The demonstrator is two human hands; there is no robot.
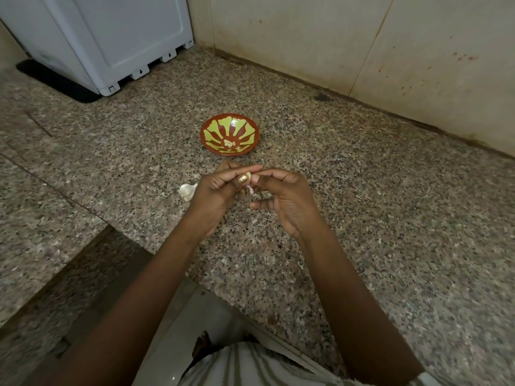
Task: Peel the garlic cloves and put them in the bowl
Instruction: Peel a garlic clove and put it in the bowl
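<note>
A red bowl (230,135) with a yellow-green pattern sits on the granite counter, with a few peeled garlic cloves (229,143) in its bottom. Just in front of it, my left hand (220,188) and my right hand (281,196) meet above the counter. Both pinch one small garlic clove (249,181) between thumbs and fingertips; a strip of papery skin hangs below it. A white garlic bulb (188,190) lies on the counter, touching the left side of my left hand.
The speckled granite counter (362,218) runs into a corner with tiled walls (362,51) behind and to the right. A white appliance (111,37) stands at the back left on a black mat. The counter's front edge drops off at lower left.
</note>
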